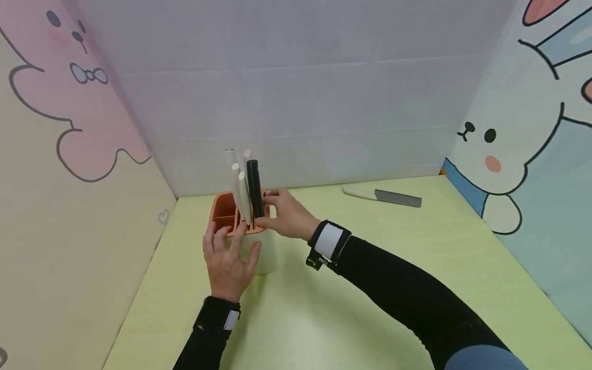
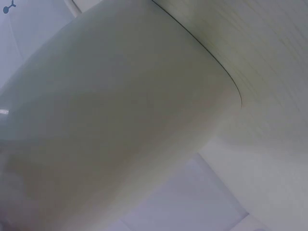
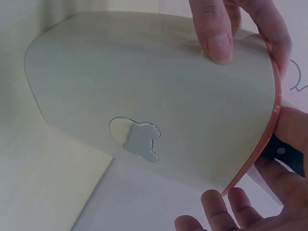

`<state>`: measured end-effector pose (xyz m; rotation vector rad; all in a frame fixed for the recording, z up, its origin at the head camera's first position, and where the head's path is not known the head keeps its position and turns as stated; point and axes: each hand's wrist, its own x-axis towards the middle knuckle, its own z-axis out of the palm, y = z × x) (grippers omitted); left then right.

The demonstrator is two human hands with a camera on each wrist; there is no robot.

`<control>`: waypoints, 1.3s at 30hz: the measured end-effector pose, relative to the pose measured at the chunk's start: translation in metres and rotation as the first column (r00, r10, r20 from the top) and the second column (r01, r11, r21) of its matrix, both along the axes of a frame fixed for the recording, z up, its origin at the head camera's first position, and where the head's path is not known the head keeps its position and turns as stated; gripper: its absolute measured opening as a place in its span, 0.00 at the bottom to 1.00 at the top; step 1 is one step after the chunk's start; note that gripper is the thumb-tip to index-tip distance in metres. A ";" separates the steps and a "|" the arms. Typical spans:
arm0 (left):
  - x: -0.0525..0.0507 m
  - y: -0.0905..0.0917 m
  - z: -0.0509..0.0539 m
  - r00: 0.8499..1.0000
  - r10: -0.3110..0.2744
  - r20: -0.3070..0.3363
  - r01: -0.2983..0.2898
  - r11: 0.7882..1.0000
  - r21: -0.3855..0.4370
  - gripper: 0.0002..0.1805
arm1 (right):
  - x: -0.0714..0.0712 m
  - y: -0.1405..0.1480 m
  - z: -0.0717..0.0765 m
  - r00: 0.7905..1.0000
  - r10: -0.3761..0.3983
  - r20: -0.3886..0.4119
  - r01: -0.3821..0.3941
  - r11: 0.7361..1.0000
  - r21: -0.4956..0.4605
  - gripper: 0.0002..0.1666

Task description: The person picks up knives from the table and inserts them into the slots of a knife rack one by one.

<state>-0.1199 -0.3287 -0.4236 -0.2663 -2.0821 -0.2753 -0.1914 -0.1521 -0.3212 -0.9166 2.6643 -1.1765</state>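
A cream knife holder (image 1: 265, 257) with an orange top (image 1: 225, 201) stands toward the back left of the table; its side fills much of both wrist views. Several white handles (image 1: 245, 198) and one black knife handle (image 1: 254, 182) rise from it. My right hand (image 1: 293, 215) is at the right rim, thumb and fingers round the lower part of the black handle, whose rivet shows in the right wrist view. With my left hand (image 1: 228, 270) I grip the holder's front left, fingers over the rim and thumb on the wall. The black knife's blade is hidden.
A knife (image 1: 395, 198) with a cream handle and a grey blade lies on the pale green table (image 1: 351, 308), at the back right. Behind the table hangs a plain pale sheet (image 1: 314, 103); cartoon-printed panels flank both sides.
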 end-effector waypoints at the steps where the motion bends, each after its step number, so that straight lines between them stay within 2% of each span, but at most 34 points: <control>1: 0.000 0.000 0.000 1.000 0.000 0.000 0.000 1.000 -0.002 0.29 | 0.000 0.001 -0.001 1.000 0.002 -0.002 -0.002 1.000 -0.003 0.30; 8: -0.002 0.001 0.001 1.000 -0.001 -0.002 0.001 1.000 -0.011 0.29 | -0.004 0.005 -0.011 0.999 0.050 -0.007 -0.050 0.998 -0.027 0.29; 13: -0.003 0.003 0.000 1.000 -0.008 -0.008 0.008 1.000 -0.013 0.29 | -0.007 0.014 -0.020 0.996 0.086 0.032 -0.083 0.993 -0.082 0.36; 17: -0.002 0.003 0.000 1.000 -0.009 -0.001 0.009 1.000 -0.020 0.29 | -0.009 0.028 -0.028 0.992 0.085 0.090 -0.075 0.991 -0.115 0.40; 21: -0.001 0.001 0.002 1.000 0.003 0.005 -0.003 0.999 -0.035 0.30 | -0.012 0.038 -0.032 0.993 0.079 0.085 -0.067 0.988 -0.136 0.38; 26: -0.001 -0.003 0.003 1.000 0.007 -0.010 -0.007 1.000 -0.022 0.30 | -0.017 0.031 -0.031 0.987 0.162 0.011 -0.159 0.978 -0.134 0.38; 28: -0.002 -0.004 0.002 1.000 -0.002 -0.013 0.002 1.000 -0.012 0.29 | -0.018 0.026 -0.030 0.982 0.190 0.005 -0.188 0.975 -0.122 0.39; 35: -0.003 0.000 0.000 1.000 -0.013 -0.008 0.013 1.000 -0.012 0.29 | -0.014 0.017 -0.035 0.973 0.213 0.087 -0.203 0.973 -0.114 0.42; 39: -0.002 0.001 0.000 1.000 -0.016 -0.009 0.016 1.000 -0.006 0.28 | -0.011 0.017 -0.036 0.968 0.230 0.097 -0.218 0.968 -0.123 0.42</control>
